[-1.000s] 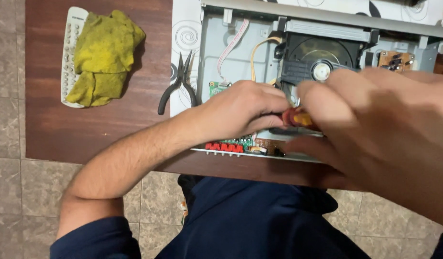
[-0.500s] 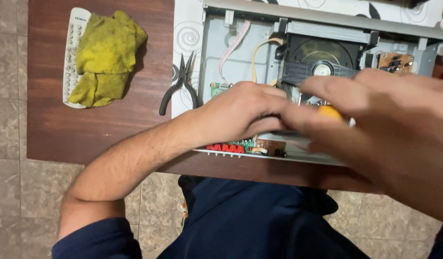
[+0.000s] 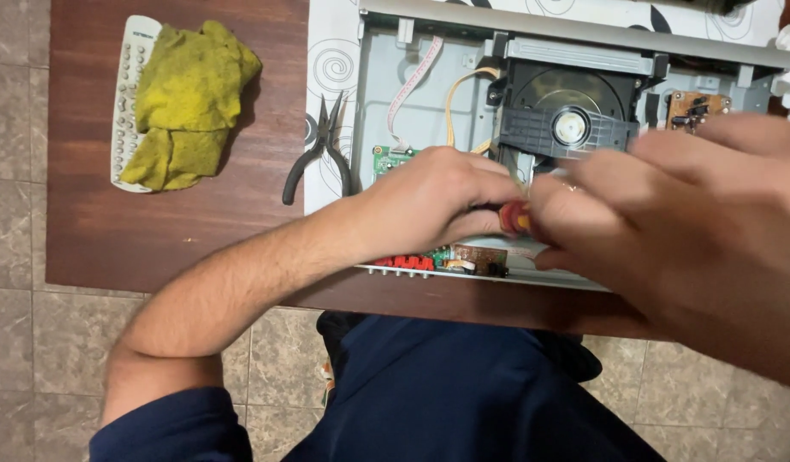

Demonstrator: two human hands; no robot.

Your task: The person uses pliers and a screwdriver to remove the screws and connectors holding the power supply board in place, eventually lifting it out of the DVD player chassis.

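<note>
Head view: opened disc player (image 3: 429, 111) fills upper centre-right of frame, lid off, black disc drive (image 3: 566, 107) inside. Left hand (image 3: 429, 201) at centre, fingers curled together over the player's front edge, beside a green circuit board (image 3: 384, 158). Right hand (image 3: 677, 222) lower right, blurred, fingers pinching a red-yellow screwdriver handle (image 3: 514, 218). Pliers (image 3: 322, 150) left of the player; yellow cloth (image 3: 189, 94) on a remote control (image 3: 130, 85), upper left.
</note>
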